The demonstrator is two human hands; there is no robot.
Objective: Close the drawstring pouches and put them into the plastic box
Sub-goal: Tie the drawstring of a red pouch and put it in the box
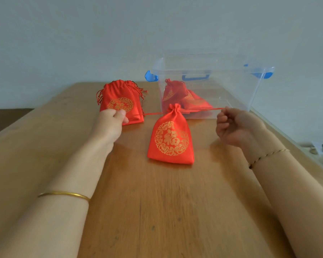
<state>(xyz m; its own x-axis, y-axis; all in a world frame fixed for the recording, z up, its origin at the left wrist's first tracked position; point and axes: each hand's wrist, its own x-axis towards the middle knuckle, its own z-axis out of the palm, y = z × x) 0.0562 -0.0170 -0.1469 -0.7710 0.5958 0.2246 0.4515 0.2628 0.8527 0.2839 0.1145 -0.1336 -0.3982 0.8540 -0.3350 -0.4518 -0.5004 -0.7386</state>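
Head view: left hand point(112, 118) and right hand point(233, 125) each pinch a drawstring point(203, 109) end, stretched apart to cinch the pouch point(171, 140) lying mid-surface. Plastic box point(254, 84) stands just behind it, far right, ready.

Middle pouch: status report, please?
Left hand and right hand pinch the drawstring, pulled taut. Middle pouch neck cinched, on the table, outside the plastic box. Nothing blocks the way.
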